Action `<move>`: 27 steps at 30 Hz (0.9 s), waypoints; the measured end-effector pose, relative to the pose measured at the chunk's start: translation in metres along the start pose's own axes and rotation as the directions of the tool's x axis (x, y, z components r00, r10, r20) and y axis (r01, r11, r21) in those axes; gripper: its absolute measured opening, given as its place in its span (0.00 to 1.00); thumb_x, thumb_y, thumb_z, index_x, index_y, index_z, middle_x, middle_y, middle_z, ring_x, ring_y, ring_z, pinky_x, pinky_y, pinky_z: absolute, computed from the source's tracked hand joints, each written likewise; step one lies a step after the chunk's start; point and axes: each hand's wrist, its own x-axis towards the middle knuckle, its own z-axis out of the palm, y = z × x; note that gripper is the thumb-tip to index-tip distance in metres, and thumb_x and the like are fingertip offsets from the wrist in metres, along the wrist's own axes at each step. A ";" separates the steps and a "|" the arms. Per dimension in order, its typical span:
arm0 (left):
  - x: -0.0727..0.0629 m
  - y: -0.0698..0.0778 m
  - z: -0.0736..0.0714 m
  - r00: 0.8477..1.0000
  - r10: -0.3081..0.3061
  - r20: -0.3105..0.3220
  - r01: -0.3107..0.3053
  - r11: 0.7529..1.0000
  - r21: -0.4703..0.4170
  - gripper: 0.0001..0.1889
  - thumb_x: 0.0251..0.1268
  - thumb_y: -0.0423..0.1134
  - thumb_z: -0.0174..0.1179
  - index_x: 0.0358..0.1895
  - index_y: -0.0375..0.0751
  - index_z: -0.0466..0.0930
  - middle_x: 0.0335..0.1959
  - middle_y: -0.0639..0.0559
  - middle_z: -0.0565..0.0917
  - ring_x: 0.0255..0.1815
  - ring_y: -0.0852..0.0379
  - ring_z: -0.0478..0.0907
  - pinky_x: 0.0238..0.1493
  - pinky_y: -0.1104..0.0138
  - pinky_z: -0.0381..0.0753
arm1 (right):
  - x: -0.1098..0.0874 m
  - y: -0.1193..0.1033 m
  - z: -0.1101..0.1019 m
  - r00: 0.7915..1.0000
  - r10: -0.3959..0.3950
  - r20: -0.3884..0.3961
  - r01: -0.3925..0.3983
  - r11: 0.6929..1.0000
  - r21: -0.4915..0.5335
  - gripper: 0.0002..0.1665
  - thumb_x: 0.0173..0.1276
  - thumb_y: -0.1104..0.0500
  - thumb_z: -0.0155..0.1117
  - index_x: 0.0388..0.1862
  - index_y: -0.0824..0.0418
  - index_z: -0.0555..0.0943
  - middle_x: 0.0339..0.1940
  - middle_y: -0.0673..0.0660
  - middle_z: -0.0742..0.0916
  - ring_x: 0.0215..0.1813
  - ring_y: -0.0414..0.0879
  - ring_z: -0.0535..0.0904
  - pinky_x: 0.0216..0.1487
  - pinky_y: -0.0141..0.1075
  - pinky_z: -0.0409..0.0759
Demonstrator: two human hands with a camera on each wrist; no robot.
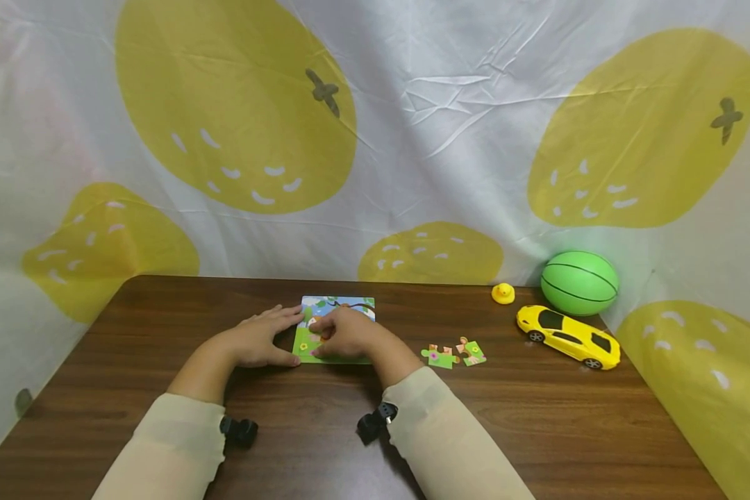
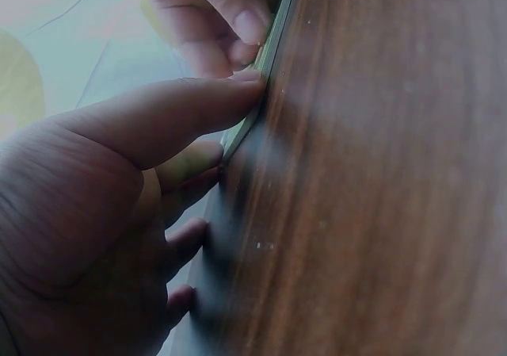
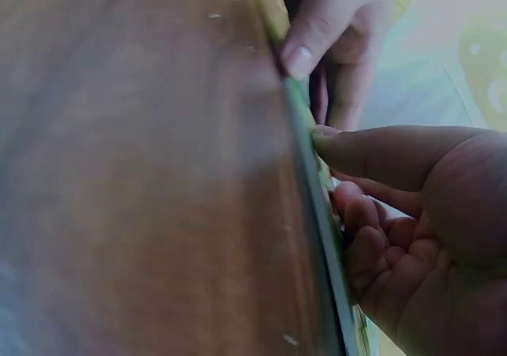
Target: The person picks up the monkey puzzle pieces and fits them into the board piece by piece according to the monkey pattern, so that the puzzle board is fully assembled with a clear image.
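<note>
A flat jigsaw puzzle board (image 1: 306, 355) with a blue sky and green meadow picture lies on the table in front of me. My left hand (image 1: 259, 340) spans its left side, fingers spread; the thumb rests on the near left corner and a fingertip reaches the upper left edge. Over the middle of the board, my right hand (image 1: 350, 333) has its thumb and index finger bent toward each other on a puzzle piece, mostly hidden beneath them. The right wrist view shows the other right fingers (image 3: 368, 249) curled in. Two loose jigsaw pieces (image 1: 440, 356) lie right of the board.
At the table's right side stand a yellow toy car (image 1: 569, 337), a green ball (image 1: 579, 282) and a small yellow rubber duck (image 1: 503, 294). A white curtain with yellow fruit shapes (image 1: 237, 104) hangs behind the brown wooden table (image 1: 312, 444).
</note>
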 end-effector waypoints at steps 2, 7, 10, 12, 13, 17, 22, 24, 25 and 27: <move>0.000 0.000 0.000 1.000 0.000 0.000 0.000 1.000 0.001 0.51 0.66 0.61 0.71 0.87 0.47 0.58 0.91 0.47 0.53 0.91 0.32 0.41 0.81 0.23 0.43 | -0.001 0.003 -0.002 1.000 -0.028 0.005 0.028 0.999 0.032 0.32 0.65 0.49 0.82 0.67 0.54 0.87 0.44 0.47 0.91 0.44 0.35 0.82 0.50 0.32 0.83; -0.001 0.001 -0.001 1.000 0.001 -0.001 -0.001 1.000 0.003 0.51 0.66 0.60 0.72 0.87 0.47 0.58 0.91 0.46 0.53 0.91 0.32 0.41 0.81 0.22 0.43 | -0.010 0.006 -0.014 0.997 -0.077 0.027 0.071 0.978 0.196 0.32 0.70 0.51 0.77 0.71 0.57 0.83 0.49 0.49 0.92 0.46 0.37 0.87 0.44 0.31 0.84; -0.002 0.001 -0.001 1.000 -0.001 -0.001 0.001 1.000 0.001 0.51 0.66 0.60 0.71 0.87 0.47 0.58 0.91 0.46 0.53 0.91 0.32 0.41 0.81 0.22 0.42 | -0.022 0.002 -0.026 0.995 -0.091 0.032 0.079 0.958 0.276 0.32 0.73 0.52 0.75 0.73 0.57 0.81 0.52 0.52 0.91 0.46 0.45 0.90 0.37 0.33 0.84; -0.002 0.001 -0.001 1.000 -0.006 -0.001 0.006 1.000 0.001 0.51 0.66 0.60 0.71 0.87 0.47 0.58 0.91 0.46 0.53 0.91 0.32 0.40 0.81 0.23 0.42 | -0.032 0.000 -0.035 0.995 -0.098 0.026 0.087 0.954 0.286 0.32 0.73 0.52 0.75 0.74 0.56 0.81 0.52 0.52 0.90 0.44 0.48 0.90 0.35 0.35 0.85; -0.002 0.001 -0.001 1.000 -0.008 0.000 0.008 1.000 0.001 0.51 0.66 0.60 0.71 0.87 0.47 0.58 0.91 0.46 0.53 0.91 0.32 0.40 0.82 0.23 0.42 | -0.037 0.001 -0.039 0.995 -0.103 0.013 0.095 0.959 0.267 0.31 0.73 0.51 0.75 0.73 0.55 0.82 0.52 0.51 0.90 0.44 0.48 0.90 0.37 0.35 0.85; -0.002 0.002 -0.001 1.000 -0.010 -0.001 0.010 1.000 0.012 0.51 0.66 0.60 0.72 0.87 0.46 0.58 0.90 0.45 0.54 0.91 0.32 0.41 0.82 0.24 0.43 | -0.058 0.012 -0.056 0.994 -0.095 -0.047 0.102 0.976 0.190 0.29 0.72 0.50 0.76 0.70 0.52 0.84 0.49 0.48 0.91 0.45 0.43 0.88 0.46 0.36 0.86; -0.003 0.004 -0.002 1.000 -0.012 -0.002 0.012 1.000 0.019 0.51 0.65 0.59 0.72 0.87 0.47 0.59 0.91 0.45 0.53 0.91 0.32 0.41 0.82 0.25 0.44 | -0.085 0.038 -0.077 0.993 -0.037 -0.109 0.055 0.985 0.166 0.27 0.70 0.52 0.77 0.67 0.53 0.86 0.46 0.48 0.92 0.43 0.43 0.85 0.41 0.37 0.85; -0.004 0.005 -0.002 1.000 -0.013 -0.002 0.013 1.000 0.021 0.51 0.66 0.60 0.72 0.87 0.47 0.59 0.91 0.45 0.53 0.91 0.32 0.41 0.82 0.24 0.44 | -0.095 0.050 -0.084 0.992 -0.008 -0.127 0.029 0.987 0.159 0.26 0.70 0.52 0.77 0.66 0.52 0.86 0.46 0.49 0.92 0.42 0.43 0.85 0.40 0.37 0.85; -0.004 0.005 -0.002 1.000 -0.015 -0.002 0.015 1.000 0.020 0.51 0.66 0.60 0.72 0.87 0.47 0.59 0.91 0.46 0.53 0.91 0.32 0.41 0.82 0.24 0.44 | -0.100 0.056 -0.087 0.991 0.006 -0.133 0.015 0.988 0.155 0.26 0.71 0.52 0.77 0.67 0.52 0.86 0.46 0.49 0.92 0.43 0.43 0.85 0.41 0.37 0.85; -0.004 0.006 -0.002 1.000 -0.015 -0.001 0.015 1.000 0.018 0.51 0.66 0.60 0.72 0.87 0.46 0.59 0.91 0.46 0.53 0.91 0.32 0.41 0.82 0.25 0.44 | -0.111 0.068 -0.093 0.989 0.039 -0.140 -0.017 0.989 0.150 0.27 0.71 0.51 0.77 0.68 0.53 0.85 0.47 0.50 0.91 0.42 0.44 0.85 0.41 0.37 0.85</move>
